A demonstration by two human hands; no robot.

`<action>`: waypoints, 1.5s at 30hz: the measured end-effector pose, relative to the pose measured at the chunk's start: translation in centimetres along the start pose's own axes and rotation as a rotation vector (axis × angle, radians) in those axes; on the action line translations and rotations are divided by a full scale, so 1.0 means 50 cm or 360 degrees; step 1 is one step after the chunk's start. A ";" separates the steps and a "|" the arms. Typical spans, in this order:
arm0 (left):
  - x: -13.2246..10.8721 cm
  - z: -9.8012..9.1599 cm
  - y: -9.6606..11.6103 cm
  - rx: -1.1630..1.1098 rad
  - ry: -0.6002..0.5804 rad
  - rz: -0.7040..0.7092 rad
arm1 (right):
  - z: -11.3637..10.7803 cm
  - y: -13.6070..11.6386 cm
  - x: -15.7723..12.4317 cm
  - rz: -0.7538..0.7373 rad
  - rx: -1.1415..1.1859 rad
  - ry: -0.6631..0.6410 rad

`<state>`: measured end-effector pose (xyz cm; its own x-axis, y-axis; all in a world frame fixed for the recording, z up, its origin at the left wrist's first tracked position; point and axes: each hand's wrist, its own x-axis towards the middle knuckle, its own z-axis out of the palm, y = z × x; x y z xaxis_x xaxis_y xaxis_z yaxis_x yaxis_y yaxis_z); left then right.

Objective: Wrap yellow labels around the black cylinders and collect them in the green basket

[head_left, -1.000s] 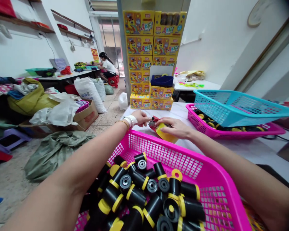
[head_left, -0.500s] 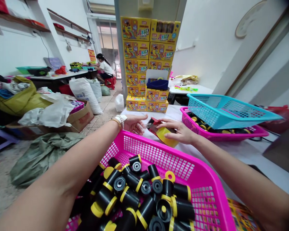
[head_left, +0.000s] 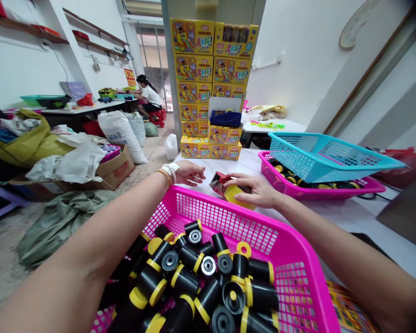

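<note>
From the head camera, I see a small yellow-and-red packet (head_left: 233,195) on the white table (head_left: 225,167), just past the rim of the near pink basket (head_left: 316,273). Its yellow face shows toward the basket; its left end gapes, red and dark, too small to make out inside. The right hand (head_left: 258,190) is closed over it, fingers across the top. The left hand (head_left: 189,172) is beside it, well clear of the packet, fingers loosely spread.

That's one packet, two pink baskets and one blue basket (head_left: 319,173), tipped over the far pink basket (head_left: 333,195). The black cylinders (head_left: 207,296) with yellow rims number well over a dozen, overlapping too much to count; one yellow ring (head_left: 248,249) lies on them. In the box stack (head_left: 193,37) I count six on the left, five visible on the right, where a blue holder (head_left: 225,119) and white panel (head_left: 225,102) block part. Farther back, one person (head_left: 150,96) sits on a red stool (head_left: 157,118).
</note>
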<state>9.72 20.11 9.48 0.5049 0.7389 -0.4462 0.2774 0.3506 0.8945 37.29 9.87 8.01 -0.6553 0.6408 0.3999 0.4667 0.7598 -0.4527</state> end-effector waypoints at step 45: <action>-0.370 0.366 0.061 0.0360 -0.0500 0.0544 | -0.196 -0.404 -0.261 0.0140 -0.0466 0.0061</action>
<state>16.21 -3.00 19.95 0.8089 0.5690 -0.1476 0.2062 -0.0394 0.9777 42.23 -12.77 19.75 -0.5845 0.7052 0.4014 0.6757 0.6969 -0.2404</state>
